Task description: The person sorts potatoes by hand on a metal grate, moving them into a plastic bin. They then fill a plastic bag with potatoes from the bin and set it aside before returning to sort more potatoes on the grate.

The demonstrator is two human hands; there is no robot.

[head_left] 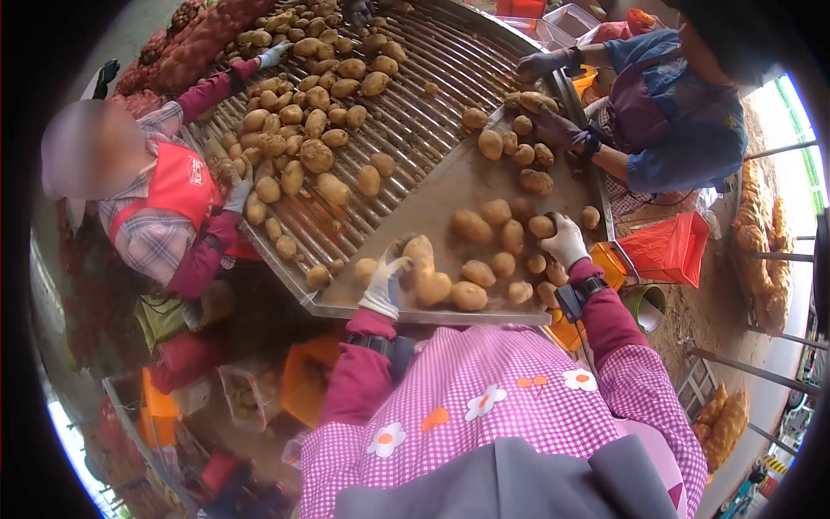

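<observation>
One potato is held by the right hand; on the surface, one knobbly potato is seen beside the left hand, its fingers curled — whether gripped cannot be told.

A red bin sits at the right with a green bucket just nearer, tan sacks farther right, and red mesh sacks piled far left.

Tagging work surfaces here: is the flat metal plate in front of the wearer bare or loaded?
Partly loaded: loose potatoes lie on the plate, with bare metal showing too.
</observation>
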